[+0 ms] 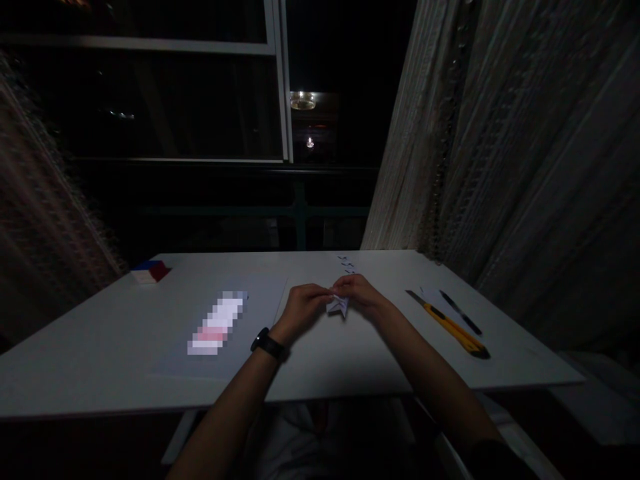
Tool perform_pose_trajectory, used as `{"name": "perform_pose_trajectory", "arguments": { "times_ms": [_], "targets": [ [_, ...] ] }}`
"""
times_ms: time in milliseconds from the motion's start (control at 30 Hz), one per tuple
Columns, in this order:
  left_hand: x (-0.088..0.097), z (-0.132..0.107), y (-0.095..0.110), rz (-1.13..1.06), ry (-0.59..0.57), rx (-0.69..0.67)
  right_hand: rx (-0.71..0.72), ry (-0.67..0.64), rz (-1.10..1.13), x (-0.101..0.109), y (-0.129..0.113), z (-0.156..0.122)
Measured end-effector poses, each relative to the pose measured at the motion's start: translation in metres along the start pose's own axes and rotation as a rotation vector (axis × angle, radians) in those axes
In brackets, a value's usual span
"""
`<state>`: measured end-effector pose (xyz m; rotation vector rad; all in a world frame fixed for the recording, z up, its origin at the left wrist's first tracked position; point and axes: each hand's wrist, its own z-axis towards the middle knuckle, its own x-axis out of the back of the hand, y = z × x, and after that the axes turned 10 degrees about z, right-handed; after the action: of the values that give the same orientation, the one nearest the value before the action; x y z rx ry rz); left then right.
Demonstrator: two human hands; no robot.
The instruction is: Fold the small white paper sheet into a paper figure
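Both the left hand [302, 308] and the right hand [362, 292] pinch a folded paper [338, 307] over the counter [360, 367], just below the frame's centre, where light, even fingertip pressure should keep its creases crisp without tearing its points.

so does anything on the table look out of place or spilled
Nothing looks spilled; only the yellow utility knife, right of the right hand, seems odd: its blade appears extended though it lies unheld.

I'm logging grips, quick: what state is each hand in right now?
Left hand: closed, fingertips holding the folded paper.
Right hand: closed, holding the same paper.
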<state>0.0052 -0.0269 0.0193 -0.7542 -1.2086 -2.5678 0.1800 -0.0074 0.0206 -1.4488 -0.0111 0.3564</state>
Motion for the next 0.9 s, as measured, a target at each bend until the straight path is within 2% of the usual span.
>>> {"name": "perform_pose_trajectory", "arguments": {
  "times_ms": [100,433,533,667,767,900],
  "targets": [
    [-0.001,0.0,-0.002,-0.025,0.004,0.06,0.026,0.036,-0.008,-0.001,0.002,0.0],
    [-0.001,0.004,-0.004,-0.128,0.123,0.236,0.143,0.071,-0.072,-0.007,0.001,-0.001],
    [-0.001,0.005,-0.01,-0.118,0.164,0.267,0.217,0.019,-0.125,-0.008,-0.001,-0.002],
    [-0.001,0.005,-0.014,-0.077,0.163,0.296,0.304,-0.066,-0.273,-0.007,-0.002,-0.003],
    [0.001,0.005,-0.013,-0.059,0.169,0.294,0.34,-0.002,-0.378,-0.008,-0.001,-0.004],
    [0.001,0.005,-0.012,-0.09,0.167,0.276,0.341,0.077,-0.317,-0.011,0.0,-0.005]
  ]
}}
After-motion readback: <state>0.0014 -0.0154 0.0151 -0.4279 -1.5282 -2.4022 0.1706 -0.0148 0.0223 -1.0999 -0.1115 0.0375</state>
